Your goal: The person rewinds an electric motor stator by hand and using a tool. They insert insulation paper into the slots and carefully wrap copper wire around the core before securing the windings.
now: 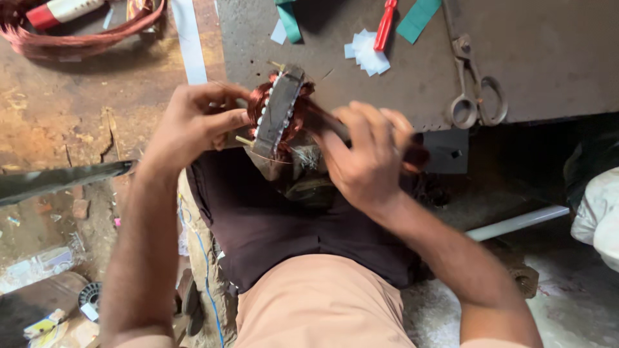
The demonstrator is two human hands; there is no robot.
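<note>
My left hand [193, 122] grips a round metal motor stator [278, 111], held on edge with copper wire coils bulging from both faces. My right hand [366, 154] is closed around a dark wooden tool handle [412, 154] whose far end presses against the copper winding on the stator's right side. The stator is held in the air at the edge of a grey metal plate [548, 51], above my dark-clothed lap [284, 225].
On the grey plate lie steel scissors [474, 90], white paper scraps [366, 53], a red-handled tool [385, 24] and green strips [418, 19]. A loop of copper wire [77, 38] lies top left. A dark bar [58, 180] juts in at left; a white pipe [516, 223] lies right.
</note>
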